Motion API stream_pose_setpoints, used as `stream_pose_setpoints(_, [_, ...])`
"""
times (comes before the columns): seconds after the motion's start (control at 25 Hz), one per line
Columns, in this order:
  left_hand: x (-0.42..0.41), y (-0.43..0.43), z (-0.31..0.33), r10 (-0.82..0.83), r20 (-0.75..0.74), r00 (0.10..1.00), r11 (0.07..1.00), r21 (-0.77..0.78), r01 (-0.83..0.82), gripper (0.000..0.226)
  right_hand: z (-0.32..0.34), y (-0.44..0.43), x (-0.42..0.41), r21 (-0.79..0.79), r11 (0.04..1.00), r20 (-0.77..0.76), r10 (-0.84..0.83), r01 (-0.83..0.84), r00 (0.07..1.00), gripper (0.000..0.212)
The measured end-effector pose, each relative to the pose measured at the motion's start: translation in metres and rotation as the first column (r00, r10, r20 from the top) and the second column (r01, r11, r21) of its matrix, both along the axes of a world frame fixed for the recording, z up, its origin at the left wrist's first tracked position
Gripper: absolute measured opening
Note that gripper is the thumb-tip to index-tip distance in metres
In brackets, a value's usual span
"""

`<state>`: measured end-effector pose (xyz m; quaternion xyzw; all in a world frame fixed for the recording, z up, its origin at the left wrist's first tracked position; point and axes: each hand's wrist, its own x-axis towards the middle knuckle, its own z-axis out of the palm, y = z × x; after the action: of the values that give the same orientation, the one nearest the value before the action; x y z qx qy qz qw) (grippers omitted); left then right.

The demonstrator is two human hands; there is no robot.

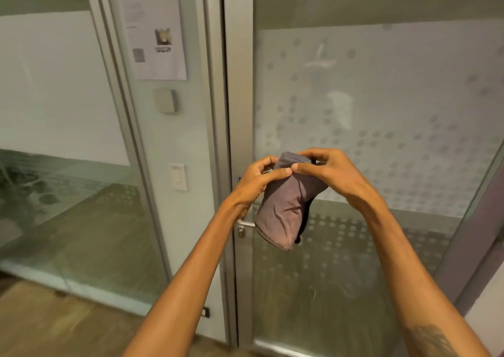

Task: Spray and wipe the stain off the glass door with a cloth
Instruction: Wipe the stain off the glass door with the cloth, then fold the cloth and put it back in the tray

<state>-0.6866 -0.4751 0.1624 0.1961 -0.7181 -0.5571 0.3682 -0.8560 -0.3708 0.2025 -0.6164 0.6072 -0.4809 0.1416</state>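
A grey cloth (pixel 286 206) hangs folded in front of the glass door (pixel 381 97). My left hand (pixel 256 179) pinches its upper left edge and my right hand (pixel 324 171) grips its top from the right, thumbs nearly touching. The door has a frosted band with a dot pattern. A faint whitish smear (pixel 321 56) shows on the glass high up, and a pale patch (pixel 341 108) sits lower. No spray bottle is in view.
The door's metal frame (pixel 237 84) carries a lever handle (pixel 246 223) and keyhole, partly behind the cloth. To the left are a glass wall panel (pixel 62 138), a posted paper sheet (pixel 155 27), a card reader (pixel 165 101) and a light switch (pixel 178 176). Wood floor lies below.
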Motion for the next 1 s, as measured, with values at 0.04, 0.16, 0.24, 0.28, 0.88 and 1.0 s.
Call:
stream_pose_setpoints(0.04, [0.009, 0.007, -0.002, -0.022, -0.001, 1.0, 0.998, 0.052, 0.022, 0.028, 0.0, 0.006, 0.004, -0.006, 0.999, 0.045, 0.037, -0.037, 0.998, 0.02])
stream_pose_setpoints(0.16, [0.049, 0.024, -0.016, -0.028, -0.054, 0.998, 0.985, 0.171, 0.037, 0.038, -0.003, 0.021, 0.022, -0.059, 0.992, 0.125, 0.114, -0.107, 0.986, 0.012])
stream_pose_setpoints(0.24, [0.08, 0.035, -0.035, 0.059, -0.071, 0.996, 0.97, 0.239, -0.04, 0.038, -0.003, 0.027, 0.041, -0.099, 0.982, 0.226, 0.178, -0.159, 0.958, 0.008])
stream_pose_setpoints(0.28, [0.097, 0.041, -0.046, 0.122, -0.086, 0.989, 0.955, 0.281, -0.094, 0.035, -0.002, 0.027, 0.053, -0.121, 0.975, 0.284, 0.212, -0.185, 0.935, 0.008])
stream_pose_setpoints(0.88, [0.379, 0.143, -0.096, 0.802, -0.136, 0.581, 0.518, 0.642, -0.565, 0.009, -0.057, 0.001, 0.333, -0.032, 0.91, 0.754, 0.294, -0.413, 0.588, 0.01])
stream_pose_setpoints(1.0, [0.445, 0.162, -0.098, 0.923, -0.085, 0.374, 0.363, 0.51, -0.78, 0.012, -0.074, 0.011, 0.398, 0.037, 0.898, 0.713, 0.283, -0.438, 0.641, 0.004])
